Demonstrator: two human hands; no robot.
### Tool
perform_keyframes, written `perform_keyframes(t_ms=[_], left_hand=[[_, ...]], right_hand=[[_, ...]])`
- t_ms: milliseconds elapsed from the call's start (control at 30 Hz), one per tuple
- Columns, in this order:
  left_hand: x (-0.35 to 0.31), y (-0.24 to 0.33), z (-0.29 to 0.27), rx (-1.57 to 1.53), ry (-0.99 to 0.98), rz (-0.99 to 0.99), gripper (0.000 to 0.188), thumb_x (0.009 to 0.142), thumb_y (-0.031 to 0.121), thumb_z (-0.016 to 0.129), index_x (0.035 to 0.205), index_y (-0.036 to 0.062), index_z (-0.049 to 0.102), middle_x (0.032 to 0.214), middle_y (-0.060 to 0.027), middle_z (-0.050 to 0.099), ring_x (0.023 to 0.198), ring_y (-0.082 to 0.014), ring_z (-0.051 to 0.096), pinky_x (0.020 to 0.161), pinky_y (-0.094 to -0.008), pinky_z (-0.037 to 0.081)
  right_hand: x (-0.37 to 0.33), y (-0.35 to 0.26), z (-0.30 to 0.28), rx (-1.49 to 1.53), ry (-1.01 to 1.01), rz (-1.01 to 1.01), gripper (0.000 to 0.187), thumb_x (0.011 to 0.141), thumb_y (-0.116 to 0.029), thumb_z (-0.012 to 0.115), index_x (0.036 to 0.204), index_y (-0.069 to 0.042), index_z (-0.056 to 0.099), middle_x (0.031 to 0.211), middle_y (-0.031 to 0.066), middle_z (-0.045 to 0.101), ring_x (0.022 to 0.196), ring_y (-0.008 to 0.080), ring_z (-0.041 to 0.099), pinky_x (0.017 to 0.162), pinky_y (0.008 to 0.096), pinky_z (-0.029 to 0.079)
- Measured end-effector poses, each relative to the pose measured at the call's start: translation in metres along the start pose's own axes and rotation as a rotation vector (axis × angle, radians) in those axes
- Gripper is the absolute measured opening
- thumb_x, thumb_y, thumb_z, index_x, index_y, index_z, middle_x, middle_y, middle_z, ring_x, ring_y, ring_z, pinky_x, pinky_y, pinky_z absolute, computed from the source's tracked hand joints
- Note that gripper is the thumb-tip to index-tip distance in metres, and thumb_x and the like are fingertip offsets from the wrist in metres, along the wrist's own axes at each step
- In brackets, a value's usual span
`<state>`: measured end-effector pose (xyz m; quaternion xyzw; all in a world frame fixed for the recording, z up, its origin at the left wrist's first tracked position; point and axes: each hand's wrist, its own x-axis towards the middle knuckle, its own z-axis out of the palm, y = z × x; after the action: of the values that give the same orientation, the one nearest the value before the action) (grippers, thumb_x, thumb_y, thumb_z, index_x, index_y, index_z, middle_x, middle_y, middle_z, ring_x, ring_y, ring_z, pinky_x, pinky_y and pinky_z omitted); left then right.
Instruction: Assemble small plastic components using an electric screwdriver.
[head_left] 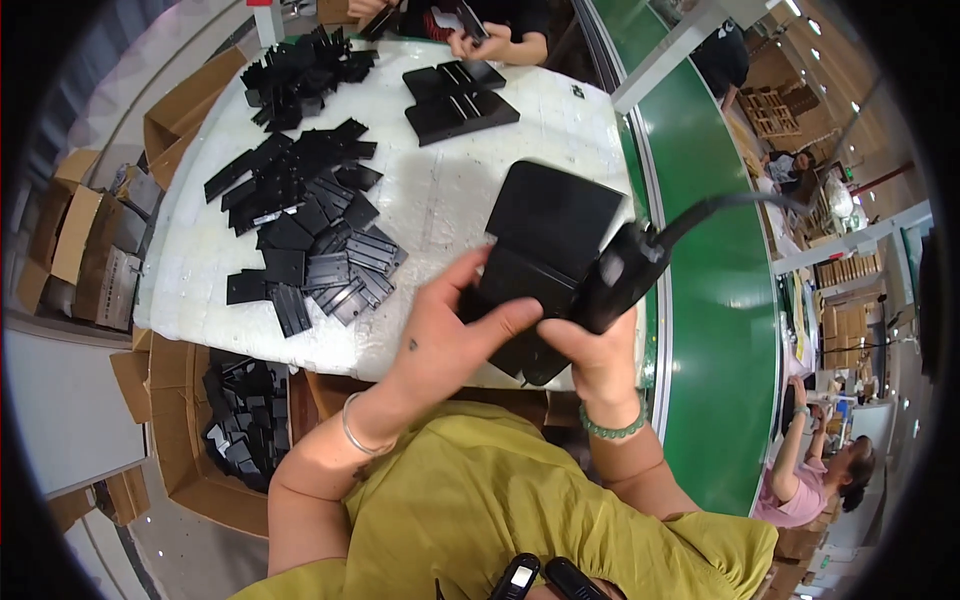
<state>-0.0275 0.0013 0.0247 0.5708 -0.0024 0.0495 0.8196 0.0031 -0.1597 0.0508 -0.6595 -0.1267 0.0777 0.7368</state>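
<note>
A black plastic piece with a broad flat flap (pixel 553 212) is held over the white-covered table. My left hand (pixel 450 325) is closed on its left side, the thumb lying across the front. My right hand (pixel 600 360) is closed around the lower end of a black corded tool (pixel 622 278), its thumb against the held piece. The cable (pixel 720 203) curves up and right from the tool. The tool's tip and most of my right fingers are hidden.
Left on the table (pixel 425 210) lie heaps of flat black plates (pixel 350 265), strips (pixel 290 165) and small black parts (pixel 300 78). Black stand-like pieces (pixel 462 105) sit at the back, near a co-worker's hands (pixel 490 45). A cardboard box (pixel 180 440) stands lower left; a green belt (pixel 705 330) runs along the right.
</note>
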Motion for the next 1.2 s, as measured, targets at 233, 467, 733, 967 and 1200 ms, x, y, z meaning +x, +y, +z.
perform_keyframes(t_ms=[233,467,733,967,1200], left_hand=[[0.0,0.02,-0.055,-0.731,-0.229,-0.452,0.049,0.094,0.035,0.042,0.113,-0.0084,0.053,0.106,-0.0151,0.061,0.09,-0.0214,0.061,0.079,-0.0317,0.049],[-0.032,0.053,-0.107,-0.312,0.026,-0.174,0.055,0.095,0.043,0.038,0.112,-0.0073,0.053,0.095,-0.015,0.063,0.088,-0.0229,0.063,0.077,-0.0308,0.052],[-0.051,0.044,-0.083,-0.09,0.181,-0.015,0.024,0.08,0.002,0.068,0.102,-0.0001,0.062,0.087,-0.0027,0.065,0.079,-0.0075,0.06,0.071,-0.0196,0.048],[-0.083,0.069,-0.308,0.456,1.048,-0.02,0.033,0.08,0.02,0.071,0.107,0.0043,0.063,0.082,-0.001,0.063,0.074,-0.0088,0.059,0.061,-0.0207,0.046],[0.024,0.088,-0.198,1.444,0.704,0.541,0.035,0.078,0.013,0.068,0.11,0.002,0.058,0.108,-0.0165,0.058,0.103,-0.0318,0.055,0.089,-0.0368,0.043]], right_hand=[[-0.013,0.002,-0.005,0.171,-0.077,0.145,0.052,0.063,-0.002,0.079,0.106,-0.003,0.05,0.089,0.001,0.048,0.082,0.0107,0.047,0.073,0.0264,0.04],[-0.019,-0.013,0.004,0.223,-0.099,0.021,0.057,0.067,0.003,0.072,0.117,-0.003,0.045,0.104,0.0082,0.055,0.098,0.017,0.054,0.086,0.0337,0.044],[0.009,-0.013,0.049,0.164,-0.239,0.091,0.063,0.074,-0.016,0.071,0.124,0.003,0.039,0.096,0.01,0.057,0.079,0.0178,0.059,0.071,0.0266,0.046],[0.028,-0.015,-0.002,0.091,0.109,-0.222,0.044,0.075,-0.003,0.063,0.113,0.003,0.041,0.065,0.0028,0.049,0.053,0.0119,0.047,0.053,0.023,0.04],[0.035,0.013,-0.021,-0.106,0.186,-0.21,0.038,0.074,0.005,0.064,0.108,0.003,0.045,0.066,0.0002,0.052,0.058,0.007,0.048,0.059,0.0202,0.04]])
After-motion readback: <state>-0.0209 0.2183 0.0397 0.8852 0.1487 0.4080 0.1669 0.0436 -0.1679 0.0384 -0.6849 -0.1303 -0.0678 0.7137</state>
